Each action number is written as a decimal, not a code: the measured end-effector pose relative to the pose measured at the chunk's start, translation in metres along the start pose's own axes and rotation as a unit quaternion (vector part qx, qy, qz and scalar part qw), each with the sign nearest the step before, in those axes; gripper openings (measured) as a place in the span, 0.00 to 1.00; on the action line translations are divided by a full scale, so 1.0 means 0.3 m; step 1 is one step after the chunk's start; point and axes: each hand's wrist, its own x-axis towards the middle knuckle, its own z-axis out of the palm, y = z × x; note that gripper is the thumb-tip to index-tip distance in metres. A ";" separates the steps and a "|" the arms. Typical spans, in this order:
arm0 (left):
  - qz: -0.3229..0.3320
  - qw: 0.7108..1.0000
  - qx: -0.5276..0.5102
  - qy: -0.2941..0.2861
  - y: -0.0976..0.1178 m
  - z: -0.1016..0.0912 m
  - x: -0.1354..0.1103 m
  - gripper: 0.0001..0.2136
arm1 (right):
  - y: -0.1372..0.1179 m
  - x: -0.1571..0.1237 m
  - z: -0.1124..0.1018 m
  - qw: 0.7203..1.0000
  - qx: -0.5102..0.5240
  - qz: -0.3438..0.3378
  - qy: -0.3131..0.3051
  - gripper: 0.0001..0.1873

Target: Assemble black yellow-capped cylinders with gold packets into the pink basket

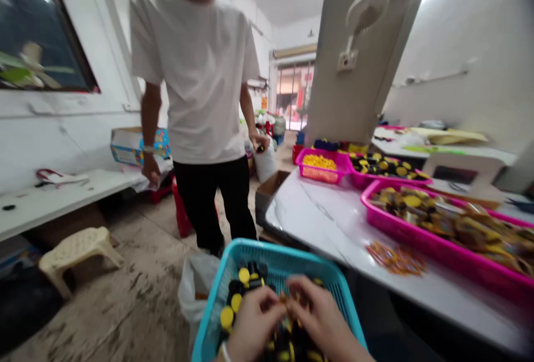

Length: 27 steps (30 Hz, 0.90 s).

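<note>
Left hand: the left hand (252,323) was low in the view, over the turquoise basket (267,248). Its fingers were bent and drawn together, with the tips meeting those of the other hand.
Right hand: the right hand (321,317) lay just beside it, fingers curled down and touching the heap.
Grip: motion blur hid whether either hand actually pinched a piece.
Parts: the black and yellow parts (240,289) were piled inside the basket, under and ahead of both hands.
Basket: it sat closest to the wearer, just left of the worktop's near edge. What it rested on was out of view.
Worktop: a white worktop (334,217) ran along the right side.
Trays: a long pink tray (438,245) full of dark and yellow pieces stood on it. Farther back were a second pink tray (387,170) and a small pink tray (321,166) of yellow pieces.
Loose heap: orange bits (396,259) lay on the worktop just in front of the long tray.
Other person: a person in a white shirt (200,73) and black trousers stood on the floor ahead, well apart from the basket.
Floor: a pale plastic stool (77,251) stood at the left, and a white bag (196,284) lay beside the basket.
</note>
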 end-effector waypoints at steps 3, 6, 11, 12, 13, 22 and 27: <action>-0.007 0.996 -0.084 0.038 -0.017 -0.013 0.002 0.15 | -0.032 -0.004 0.040 0.970 0.196 0.134 0.050 0.18; -0.021 0.993 -0.111 0.025 -0.020 -0.020 0.000 0.16 | -0.019 -0.007 0.107 0.932 0.283 0.226 0.021 0.18; -0.006 0.989 -0.126 0.079 -0.005 -0.018 -0.030 0.15 | 0.033 -0.008 0.164 0.943 0.236 0.220 0.080 0.20; 0.005 0.987 -0.128 0.100 -0.002 -0.019 -0.037 0.14 | 0.039 -0.007 0.163 0.952 0.205 0.208 0.090 0.21; 0.015 0.985 -0.127 0.117 0.001 -0.022 -0.045 0.14 | 0.044 -0.007 0.160 0.961 0.171 0.195 0.096 0.21; 0.136 0.980 0.025 0.142 0.019 -0.021 -0.076 0.12 | 0.017 -0.047 0.170 0.987 -0.028 0.075 0.138 0.21; 0.180 0.968 0.033 0.169 -0.095 -0.013 -0.006 0.16 | 0.112 -0.029 0.221 0.963 -0.190 -0.033 0.187 0.22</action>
